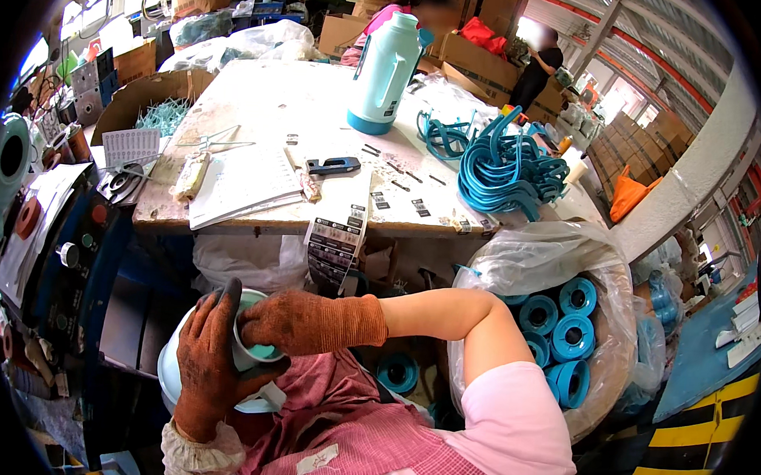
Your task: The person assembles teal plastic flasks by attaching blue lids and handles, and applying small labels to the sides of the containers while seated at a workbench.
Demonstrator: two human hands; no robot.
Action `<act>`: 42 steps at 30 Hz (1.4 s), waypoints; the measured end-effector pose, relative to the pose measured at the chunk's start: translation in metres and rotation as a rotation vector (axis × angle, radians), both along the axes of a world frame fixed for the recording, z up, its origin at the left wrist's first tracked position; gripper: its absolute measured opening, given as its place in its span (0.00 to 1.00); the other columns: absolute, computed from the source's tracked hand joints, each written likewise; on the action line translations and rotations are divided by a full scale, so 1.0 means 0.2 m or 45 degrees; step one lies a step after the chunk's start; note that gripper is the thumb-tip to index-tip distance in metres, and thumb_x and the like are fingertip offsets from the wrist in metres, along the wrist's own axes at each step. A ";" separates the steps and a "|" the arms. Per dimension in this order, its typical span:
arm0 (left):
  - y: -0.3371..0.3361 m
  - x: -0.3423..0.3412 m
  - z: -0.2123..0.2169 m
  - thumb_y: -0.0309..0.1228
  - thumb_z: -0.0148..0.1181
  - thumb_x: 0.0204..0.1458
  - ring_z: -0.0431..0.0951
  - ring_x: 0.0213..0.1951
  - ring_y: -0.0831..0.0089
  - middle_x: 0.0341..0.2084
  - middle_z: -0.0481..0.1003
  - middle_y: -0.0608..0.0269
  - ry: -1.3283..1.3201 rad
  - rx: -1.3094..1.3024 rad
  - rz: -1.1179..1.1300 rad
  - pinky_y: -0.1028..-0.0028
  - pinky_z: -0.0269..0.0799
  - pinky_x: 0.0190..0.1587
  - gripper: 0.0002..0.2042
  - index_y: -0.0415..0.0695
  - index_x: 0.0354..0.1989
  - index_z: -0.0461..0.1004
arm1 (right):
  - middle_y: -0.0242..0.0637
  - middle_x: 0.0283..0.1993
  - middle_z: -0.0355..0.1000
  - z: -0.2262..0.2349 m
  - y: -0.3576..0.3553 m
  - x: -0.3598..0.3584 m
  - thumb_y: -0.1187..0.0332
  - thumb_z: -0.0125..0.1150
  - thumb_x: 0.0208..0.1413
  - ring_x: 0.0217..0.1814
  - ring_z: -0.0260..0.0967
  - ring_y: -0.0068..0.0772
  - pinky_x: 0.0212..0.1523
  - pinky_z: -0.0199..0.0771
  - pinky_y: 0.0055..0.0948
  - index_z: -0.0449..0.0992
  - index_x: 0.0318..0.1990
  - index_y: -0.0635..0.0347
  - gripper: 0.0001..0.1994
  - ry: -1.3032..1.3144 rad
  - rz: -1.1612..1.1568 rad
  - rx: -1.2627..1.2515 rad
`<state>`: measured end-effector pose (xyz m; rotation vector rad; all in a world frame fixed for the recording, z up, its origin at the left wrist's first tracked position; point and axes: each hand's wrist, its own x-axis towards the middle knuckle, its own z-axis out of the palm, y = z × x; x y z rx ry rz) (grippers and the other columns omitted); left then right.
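Note:
In my lap lies a light blue thermos flask body, tilted, its round mouth facing up and toward my right. My left hand, in a rust-brown work glove, is wrapped round the flask near that mouth. My right hand, gloved alike, reaches across with curled fingers at the opening. Its fingertips are hidden inside the rim, so what they grip does not show. A pale green surface shows within the opening. On the table stands a finished-looking light blue thermos flask with a side handle and darker blue base.
The white worktable bears a pile of teal strap-like plastic handles, a dark blue cutter, paper sheets and a hanging label strip. At my right, a plastic-lined container holds several blue rings. Two people are beyond.

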<state>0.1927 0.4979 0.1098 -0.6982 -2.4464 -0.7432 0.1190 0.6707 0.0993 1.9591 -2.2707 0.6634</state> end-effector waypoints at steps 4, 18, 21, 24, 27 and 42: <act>0.02 0.00 -0.01 0.50 0.69 0.28 0.67 0.53 0.51 0.48 0.69 0.49 0.067 -0.006 0.011 0.57 0.58 0.56 0.43 0.36 0.54 0.63 | 0.46 0.43 0.70 0.05 0.03 0.08 0.76 0.53 0.43 0.43 0.70 0.46 0.44 0.72 0.33 0.73 0.39 0.62 0.12 0.014 -0.154 -0.295; 0.04 0.05 -0.03 0.48 0.71 0.25 0.67 0.53 0.50 0.49 0.68 0.49 -0.015 -0.061 -0.096 0.56 0.58 0.56 0.46 0.39 0.56 0.60 | 0.40 0.36 0.69 0.08 0.12 0.13 0.75 0.54 0.42 0.39 0.69 0.42 0.38 0.73 0.32 0.71 0.34 0.62 0.08 -0.046 -0.115 -0.103; 0.05 0.04 -0.03 0.48 0.71 0.24 0.67 0.52 0.51 0.49 0.68 0.49 -0.028 -0.017 -0.114 0.56 0.58 0.56 0.47 0.40 0.56 0.60 | 0.40 0.36 0.69 0.10 0.14 0.15 0.74 0.54 0.43 0.38 0.69 0.41 0.36 0.73 0.31 0.71 0.33 0.61 0.08 -0.057 -0.114 -0.053; 0.07 0.05 -0.02 0.49 0.71 0.25 0.68 0.51 0.52 0.47 0.68 0.50 0.079 -0.061 -0.074 0.57 0.60 0.55 0.45 0.39 0.55 0.61 | 0.39 0.38 0.70 0.10 0.13 0.16 0.73 0.54 0.44 0.38 0.71 0.41 0.34 0.74 0.31 0.72 0.34 0.59 0.08 -0.058 -0.168 -0.124; 0.07 0.10 -0.05 0.49 0.69 0.27 0.68 0.51 0.52 0.47 0.68 0.51 0.103 -0.067 -0.116 0.57 0.60 0.55 0.45 0.39 0.56 0.61 | 0.40 0.39 0.70 0.00 0.14 0.22 0.73 0.53 0.46 0.35 0.72 0.41 0.34 0.74 0.32 0.73 0.33 0.59 0.06 0.081 -0.278 -0.258; 0.13 0.18 0.00 0.50 0.66 0.35 0.66 0.54 0.55 0.50 0.67 0.55 -0.111 -0.231 -0.274 0.58 0.60 0.55 0.36 0.46 0.54 0.64 | 0.47 0.29 0.69 0.15 0.29 0.14 0.67 0.53 0.50 0.33 0.69 0.45 0.34 0.71 0.36 0.70 0.38 0.61 0.10 -0.329 0.328 0.361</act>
